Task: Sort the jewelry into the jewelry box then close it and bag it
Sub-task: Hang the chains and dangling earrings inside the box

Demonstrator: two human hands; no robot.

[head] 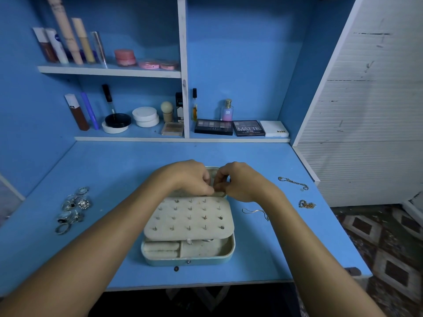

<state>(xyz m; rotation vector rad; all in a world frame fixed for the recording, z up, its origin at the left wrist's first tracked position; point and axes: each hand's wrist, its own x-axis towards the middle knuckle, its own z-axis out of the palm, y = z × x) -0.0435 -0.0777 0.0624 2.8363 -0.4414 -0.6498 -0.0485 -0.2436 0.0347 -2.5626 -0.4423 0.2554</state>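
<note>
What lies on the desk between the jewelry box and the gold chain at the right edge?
In the head view, a thin silver chain lies between the jewelry box and the gold chain; otherwise bare blue desk.

So much blue here: the flat blue desk top and the back wall match. The open rectangular jewelry box is pale blue outside, cream inside, with a cream stud panel. Silver rings sit left, gold chains right. Far shelf holds pink round compacts, and the floor rug has a brown diamond pattern.
</note>
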